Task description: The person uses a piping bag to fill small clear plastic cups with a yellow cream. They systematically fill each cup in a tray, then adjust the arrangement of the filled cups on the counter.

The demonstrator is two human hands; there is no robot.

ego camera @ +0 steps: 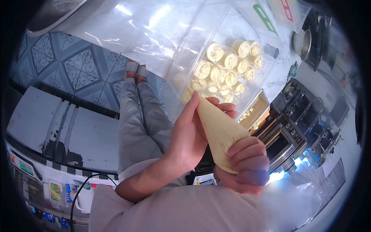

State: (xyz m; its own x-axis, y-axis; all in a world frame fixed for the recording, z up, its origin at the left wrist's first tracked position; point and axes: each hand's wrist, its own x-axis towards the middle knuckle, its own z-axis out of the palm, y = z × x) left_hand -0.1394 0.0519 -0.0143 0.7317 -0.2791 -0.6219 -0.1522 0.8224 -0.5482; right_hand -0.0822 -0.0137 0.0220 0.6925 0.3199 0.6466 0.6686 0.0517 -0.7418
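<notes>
My right hand (249,165) grips the gathered wide end of a piping bag (221,127) full of pale yellow cream. Around the narrow end, my left hand (188,136) has its thumb on the near side and its fingers behind. The bag's tip points at a clear plastic tub (200,37) just beyond. Inside stand several clear round cups (229,61) with swirls of the same pale yellow filling. Whether the tip touches a cup, I cannot tell.
An empty clear cup (271,51) lies near the filled ones. A metal bowl (302,45) stands at the upper right. Beside my right hand are an open box (258,111) and an oven-like appliance (282,143). A digital scale (24,165) is at the far left.
</notes>
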